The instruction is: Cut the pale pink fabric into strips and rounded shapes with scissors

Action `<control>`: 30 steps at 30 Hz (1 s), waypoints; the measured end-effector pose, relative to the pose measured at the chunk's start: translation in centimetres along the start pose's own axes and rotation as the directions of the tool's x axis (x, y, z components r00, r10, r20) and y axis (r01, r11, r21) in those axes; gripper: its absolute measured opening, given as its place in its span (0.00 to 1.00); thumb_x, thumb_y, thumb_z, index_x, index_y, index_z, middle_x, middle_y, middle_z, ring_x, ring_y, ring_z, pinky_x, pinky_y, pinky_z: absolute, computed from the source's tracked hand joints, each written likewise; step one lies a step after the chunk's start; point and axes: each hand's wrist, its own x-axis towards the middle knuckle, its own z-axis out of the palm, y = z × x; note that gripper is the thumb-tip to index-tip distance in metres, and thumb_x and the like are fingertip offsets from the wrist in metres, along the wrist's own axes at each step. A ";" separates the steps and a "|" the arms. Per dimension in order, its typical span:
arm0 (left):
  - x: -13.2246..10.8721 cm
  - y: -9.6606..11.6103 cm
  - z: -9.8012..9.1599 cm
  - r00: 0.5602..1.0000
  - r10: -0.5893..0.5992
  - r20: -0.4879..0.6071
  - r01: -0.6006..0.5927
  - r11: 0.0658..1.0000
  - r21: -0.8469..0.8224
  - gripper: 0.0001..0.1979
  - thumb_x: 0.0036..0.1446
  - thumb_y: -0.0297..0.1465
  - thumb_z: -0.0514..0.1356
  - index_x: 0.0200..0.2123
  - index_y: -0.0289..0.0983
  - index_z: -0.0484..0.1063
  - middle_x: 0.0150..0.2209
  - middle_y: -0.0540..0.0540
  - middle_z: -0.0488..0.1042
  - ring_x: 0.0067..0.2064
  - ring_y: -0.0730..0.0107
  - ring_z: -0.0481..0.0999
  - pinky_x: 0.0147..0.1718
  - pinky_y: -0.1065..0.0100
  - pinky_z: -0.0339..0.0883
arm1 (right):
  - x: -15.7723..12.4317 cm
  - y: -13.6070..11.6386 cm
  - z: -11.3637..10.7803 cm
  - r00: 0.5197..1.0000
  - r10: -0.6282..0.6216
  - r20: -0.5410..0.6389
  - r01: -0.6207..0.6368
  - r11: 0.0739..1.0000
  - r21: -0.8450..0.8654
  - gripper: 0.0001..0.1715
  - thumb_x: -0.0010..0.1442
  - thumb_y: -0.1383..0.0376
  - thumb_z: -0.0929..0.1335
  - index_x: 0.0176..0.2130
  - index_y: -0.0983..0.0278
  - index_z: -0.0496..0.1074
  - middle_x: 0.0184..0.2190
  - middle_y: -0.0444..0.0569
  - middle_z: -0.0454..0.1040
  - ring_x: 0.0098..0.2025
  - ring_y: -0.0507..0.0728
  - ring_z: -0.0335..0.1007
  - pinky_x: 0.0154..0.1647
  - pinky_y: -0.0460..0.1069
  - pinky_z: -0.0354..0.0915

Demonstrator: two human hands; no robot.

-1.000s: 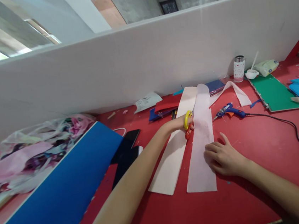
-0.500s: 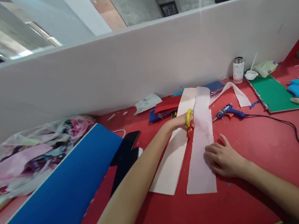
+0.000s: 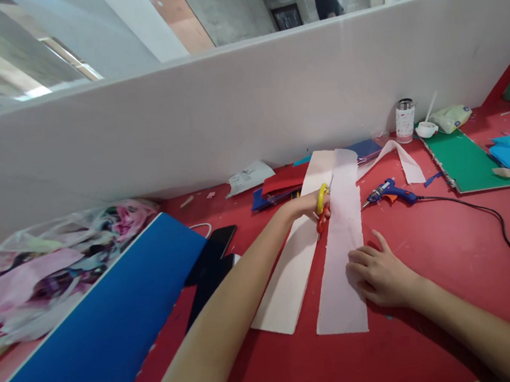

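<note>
My left hand point(image 3: 310, 204) reaches forward, closed around scissors point(image 3: 322, 199) with a yellow and a red handle. Their blades lie at the left edge of a long pale pink strip point(image 3: 345, 266), near its far half. Under my left wrist, a cream strip point(image 3: 287, 285) slants away and meets the pink one at the far end. My right hand point(image 3: 375, 269) rests on the right edge of the pink strip; its thumb is stretched out and its fingers are slightly bent. Nothing shows in that hand. Whether the strips are cloth or paper, I cannot tell.
A blue glue gun point(image 3: 389, 191) with a black cord lies right of the strips. Behind are a pink offcut point(image 3: 409, 162), a patterned bottle point(image 3: 405, 122) and a green board point(image 3: 473, 162). On the left are a blue board point(image 3: 100, 323), phones point(image 3: 218, 249) and a bag of scraps point(image 3: 62, 266).
Both hands stay almost in place, the scissors still at the pink strip's edge. The view shifts slightly. Beyond the partition, a person in dark clothing has moved left.
</note>
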 end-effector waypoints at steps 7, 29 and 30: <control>0.3 0.1 -0.2 1.000 0.015 0.000 -0.015 0.996 -0.085 0.06 0.49 0.32 0.55 0.23 0.35 0.63 0.23 0.45 0.74 0.24 0.67 0.76 0.22 0.69 0.72 | 0.0 0.1 0.2 1.000 0.000 0.006 0.000 1.000 0.000 0.15 0.56 0.70 0.63 0.45 0.63 0.67 0.49 0.54 0.70 0.51 0.61 0.63 0.62 0.69 0.29; 1.4 1.0 -0.2 0.997 -0.031 -0.069 0.027 0.998 -0.056 0.05 0.49 0.30 0.56 0.24 0.36 0.63 0.20 0.47 0.70 0.22 0.66 0.75 0.21 0.68 0.72 | 0.0 0.0 -0.1 1.000 0.004 0.003 -0.004 1.000 0.004 0.14 0.56 0.70 0.63 0.44 0.63 0.67 0.48 0.53 0.70 0.49 0.61 0.64 0.61 0.69 0.31; 1.3 1.0 -0.2 0.997 -0.028 -0.071 0.025 0.998 -0.054 0.06 0.50 0.30 0.56 0.24 0.36 0.63 0.20 0.47 0.70 0.23 0.66 0.75 0.22 0.68 0.72 | 0.0 0.0 -0.1 1.000 0.005 0.005 -0.005 1.000 0.003 0.14 0.56 0.70 0.63 0.44 0.63 0.67 0.47 0.53 0.70 0.49 0.61 0.64 0.61 0.69 0.31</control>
